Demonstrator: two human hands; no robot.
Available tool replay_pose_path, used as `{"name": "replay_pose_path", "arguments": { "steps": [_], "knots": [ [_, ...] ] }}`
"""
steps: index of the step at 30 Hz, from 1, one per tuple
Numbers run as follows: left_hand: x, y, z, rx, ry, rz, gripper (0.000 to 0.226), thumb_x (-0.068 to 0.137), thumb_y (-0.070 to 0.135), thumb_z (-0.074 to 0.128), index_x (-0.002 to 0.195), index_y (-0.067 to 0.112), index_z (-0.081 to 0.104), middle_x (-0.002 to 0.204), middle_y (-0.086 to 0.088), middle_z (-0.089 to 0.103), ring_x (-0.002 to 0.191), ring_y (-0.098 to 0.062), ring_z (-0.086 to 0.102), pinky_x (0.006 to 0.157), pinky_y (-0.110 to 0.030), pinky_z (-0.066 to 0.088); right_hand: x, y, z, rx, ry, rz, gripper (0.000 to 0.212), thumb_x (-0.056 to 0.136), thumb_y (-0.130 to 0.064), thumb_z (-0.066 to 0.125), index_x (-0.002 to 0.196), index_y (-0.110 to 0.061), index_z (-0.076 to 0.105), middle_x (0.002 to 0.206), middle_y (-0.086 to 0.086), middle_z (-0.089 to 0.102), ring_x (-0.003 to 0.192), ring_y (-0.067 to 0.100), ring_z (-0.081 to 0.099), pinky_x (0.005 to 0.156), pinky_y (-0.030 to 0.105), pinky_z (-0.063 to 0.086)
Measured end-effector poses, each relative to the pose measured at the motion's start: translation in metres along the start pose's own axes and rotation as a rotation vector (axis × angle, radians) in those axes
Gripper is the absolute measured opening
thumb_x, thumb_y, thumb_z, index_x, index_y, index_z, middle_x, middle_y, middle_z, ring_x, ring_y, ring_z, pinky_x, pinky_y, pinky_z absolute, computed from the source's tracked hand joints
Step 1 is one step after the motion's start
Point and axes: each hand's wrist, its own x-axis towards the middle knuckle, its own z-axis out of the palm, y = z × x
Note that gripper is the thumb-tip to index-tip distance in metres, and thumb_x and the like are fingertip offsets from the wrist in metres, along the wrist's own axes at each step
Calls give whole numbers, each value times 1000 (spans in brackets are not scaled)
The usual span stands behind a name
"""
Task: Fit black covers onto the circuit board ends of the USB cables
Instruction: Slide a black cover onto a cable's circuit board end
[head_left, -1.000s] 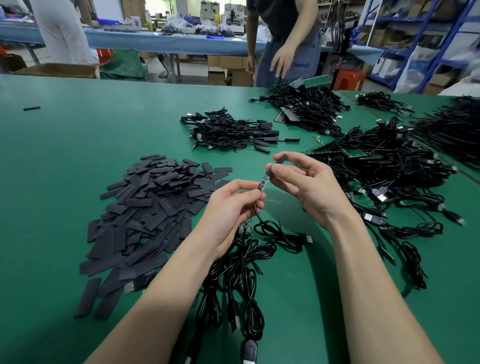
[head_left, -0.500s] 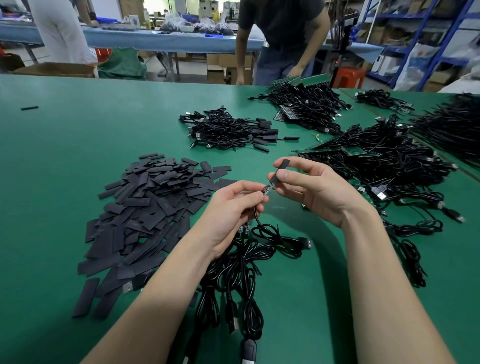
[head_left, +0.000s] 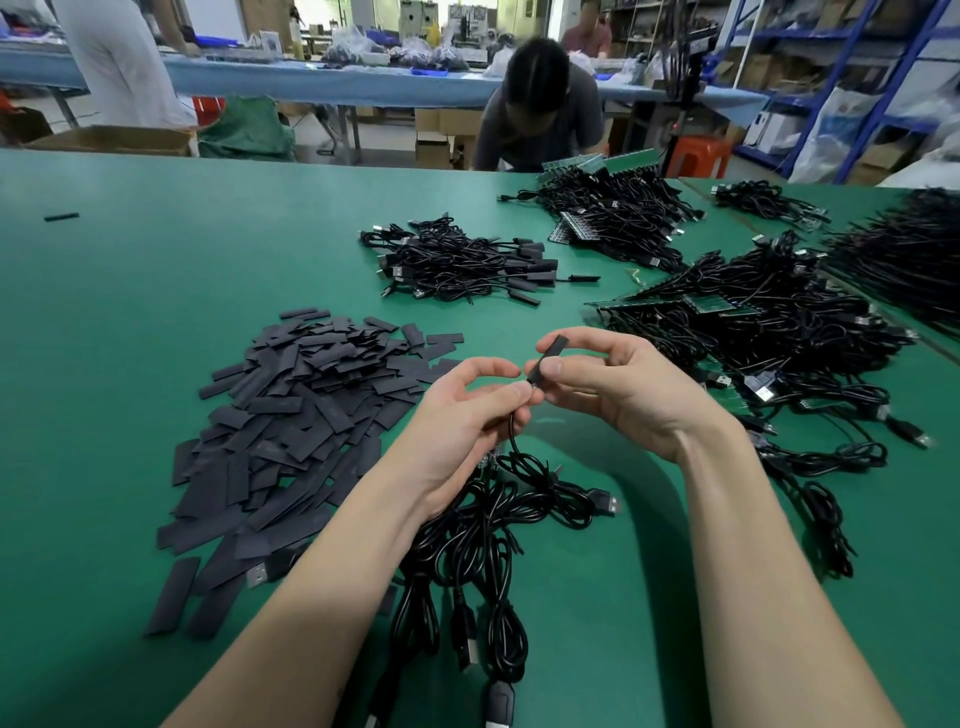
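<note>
Over the green table (head_left: 156, 270), a heap of loose black covers (head_left: 291, 436) lies left of the grip and cable piles (head_left: 753, 332) right of it. The right hand (head_left: 618, 395) pinches a black cover (head_left: 546, 357) tilted above the table, while just below it the left hand (head_left: 462, 421) pinches the USB cable (head_left: 514, 441) where it enters the cover.

- Green table (head_left: 156, 270): work surface, taken as the landmark.
- Person in a grey top (head_left: 540, 111): at the table's far edge, bent forward.
- Cardboard box (head_left: 111, 140): beyond the far-left edge.
- Green cloth bundle (head_left: 244, 130): just beside that box.
- Orange stool (head_left: 698, 156): beyond the far-right edge.
- Blue shelving (head_left: 852, 78): behind the stool, well apart from the table.
- Blue-covered bench (head_left: 322, 85): further back, parallel to the far edge.
</note>
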Motion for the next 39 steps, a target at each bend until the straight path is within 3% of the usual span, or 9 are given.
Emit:
{"name": "replay_pose_path", "arguments": {
  "steps": [7, 12, 17, 24, 31, 39],
  "knots": [
    [0, 0, 0, -47, -57, -19, 16, 88, 1, 64, 100, 9, 57, 81, -8, 72, 63, -12, 61, 63, -20, 53, 0, 1, 0, 80, 8, 8, 13, 76, -11, 77, 86, -17, 80, 93, 13, 76, 76, 17, 72, 73, 20, 57],
    [1, -4, 4, 147, 117, 184, 13, 88, 5, 73, 96, 11, 64, 78, -10, 75, 69, -16, 70, 66, -22, 55, 4, 6, 0, 175, 135, 2, 15, 70, -14, 80, 85, -14, 79, 92, 12, 76, 74, 14, 72, 69, 17, 57],
    [-2, -5, 6, 260, 148, 283, 8, 83, -1, 78, 87, 6, 76, 75, -12, 76, 68, -17, 73, 64, -20, 55, 5, 8, -3, 210, 188, -7, 16, 67, -14, 81, 84, -12, 79, 89, 11, 76, 73, 15, 73, 68, 17, 57],
    [-1, -6, 4, 161, 230, 239, 6, 83, 1, 79, 86, 6, 77, 80, -18, 76, 74, -24, 76, 67, -21, 58, 8, 11, 1, 221, 187, -36, 16, 68, -13, 82, 84, -12, 80, 93, 13, 76, 76, 16, 73, 71, 18, 57],
    [-2, -7, 5, 158, 199, 218, 12, 83, -2, 77, 79, 9, 79, 76, -20, 75, 69, -21, 75, 65, -19, 57, 9, 14, 1, 204, 192, -14, 31, 69, -13, 82, 98, -5, 73, 95, 16, 75, 78, 18, 73, 72, 19, 58],
    [-4, -6, 4, 168, 158, 193, 8, 84, -4, 76, 82, 4, 77, 76, -19, 75, 68, -20, 75, 65, -19, 57, 5, 13, -2, 173, 147, 17, 22, 71, -12, 81, 92, -8, 76, 97, 17, 75, 75, 18, 73, 70, 19, 58]
  ]
}}
